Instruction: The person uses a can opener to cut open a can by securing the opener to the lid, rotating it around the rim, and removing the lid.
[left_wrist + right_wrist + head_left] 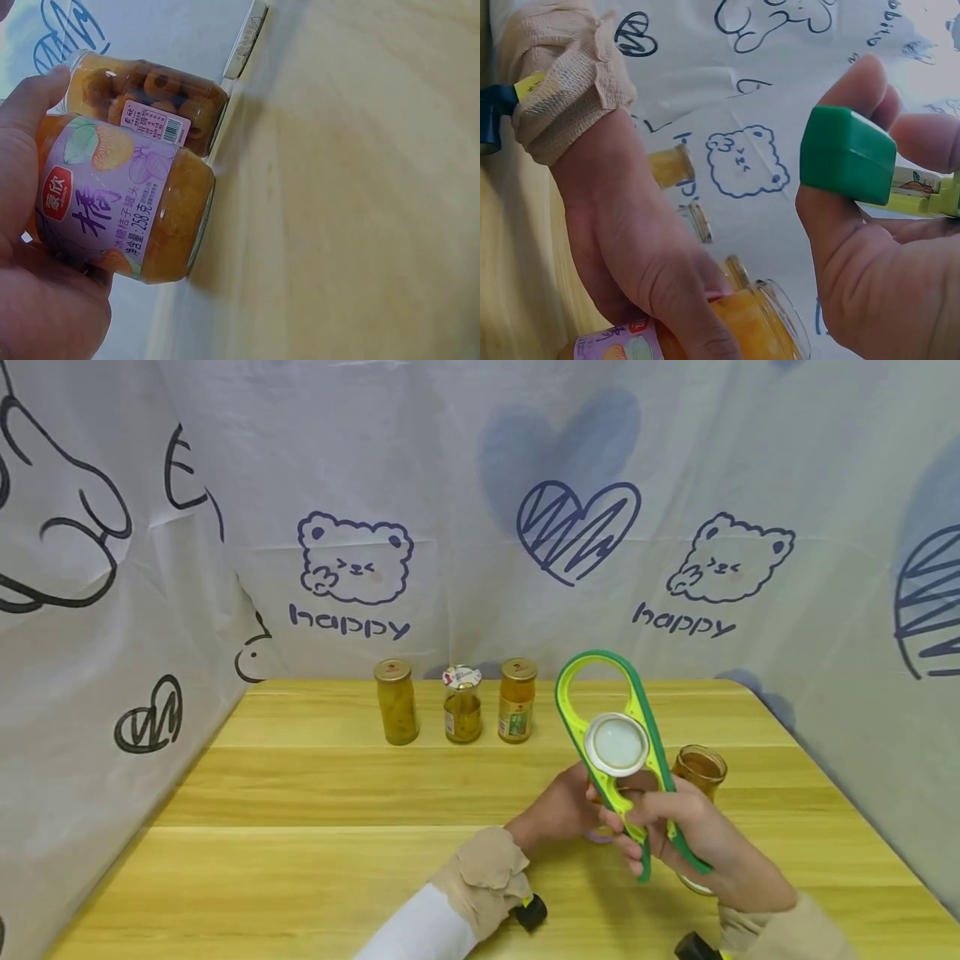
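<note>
My left hand (pixel 564 810) grips a jar of orange fruit (pixel 169 217) with a purple label, mostly hidden in the head view. In the right wrist view this jar's glass rim (pixel 787 319) shows without a lid. My right hand (pixel 701 831) holds a green and yellow jar opener (pixel 651 693) by its handles, above the left hand. A lid (pixel 617 744) sits within the opener, its whitish underside facing the head camera. Just beyond the held jar in the left wrist view stands a jar of dark round fruit (pixel 161 90).
That dark fruit jar, lidless (pixel 701 764), is right of the hands. Another lid (pixel 694 885) lies on the wooden table (pixel 300 860), partly behind the right hand. At the back stand a tall yellowish jar (pixel 397 706), a short jar (pixel 463 714) and an amber jar (pixel 516 706).
</note>
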A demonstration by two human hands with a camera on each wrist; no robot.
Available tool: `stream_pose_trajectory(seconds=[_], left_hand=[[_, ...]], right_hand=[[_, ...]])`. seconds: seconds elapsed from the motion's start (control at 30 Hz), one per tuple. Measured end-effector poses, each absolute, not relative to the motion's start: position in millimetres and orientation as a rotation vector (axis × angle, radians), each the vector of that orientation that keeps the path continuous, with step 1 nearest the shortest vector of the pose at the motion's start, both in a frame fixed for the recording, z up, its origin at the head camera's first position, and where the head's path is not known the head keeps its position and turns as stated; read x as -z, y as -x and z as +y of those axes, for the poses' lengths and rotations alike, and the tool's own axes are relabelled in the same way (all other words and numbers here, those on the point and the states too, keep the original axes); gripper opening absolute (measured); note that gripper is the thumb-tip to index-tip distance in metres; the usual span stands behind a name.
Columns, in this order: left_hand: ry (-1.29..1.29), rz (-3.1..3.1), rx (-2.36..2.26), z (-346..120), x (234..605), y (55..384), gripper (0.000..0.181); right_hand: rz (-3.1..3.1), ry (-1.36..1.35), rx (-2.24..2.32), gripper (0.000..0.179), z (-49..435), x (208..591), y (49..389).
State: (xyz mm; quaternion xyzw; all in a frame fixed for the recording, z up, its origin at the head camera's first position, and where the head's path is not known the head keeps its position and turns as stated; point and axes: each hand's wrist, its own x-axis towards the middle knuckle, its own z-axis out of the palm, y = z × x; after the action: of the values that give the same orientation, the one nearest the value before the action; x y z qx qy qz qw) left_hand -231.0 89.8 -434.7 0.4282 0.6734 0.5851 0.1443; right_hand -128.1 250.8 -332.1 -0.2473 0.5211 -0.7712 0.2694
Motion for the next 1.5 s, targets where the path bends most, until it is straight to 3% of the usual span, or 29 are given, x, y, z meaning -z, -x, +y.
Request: stream_pose_trajectory(seconds=[0.1,0.23,0.5,1.03,1.17,1.37,1.5], left_hand=[[-1.203,2.136,-1.604,91,432,229,0.068],[-1.109,2.206,-1.612,93,428,227,0.072],[-0.972,2.273,-1.658,93,425,230,0.068],[-1.134,2.055,-1.65,90,426,234,0.064],[-1.166,2.095,-1.606,82,421,239,0.078],[-1.261,2.253,-1.485,59,402,251,0.123],[-1.213,2.347,-1.409,39,382,257,0.132]], right_hand=[[1.344,0.686,2.128,0.045,253,334,127],[1.26,0.728,2.187,0.05,257,336,126],[1.296,0.679,2.177,0.048,258,338,126],[1.228,0.685,2.172,0.05,259,348,127],[1.237,0.659,2.164,0.049,260,350,128],[1.273,0.652,2.165,0.047,259,351,127],[1.294,0.657,2.159,0.047,260,350,126]])
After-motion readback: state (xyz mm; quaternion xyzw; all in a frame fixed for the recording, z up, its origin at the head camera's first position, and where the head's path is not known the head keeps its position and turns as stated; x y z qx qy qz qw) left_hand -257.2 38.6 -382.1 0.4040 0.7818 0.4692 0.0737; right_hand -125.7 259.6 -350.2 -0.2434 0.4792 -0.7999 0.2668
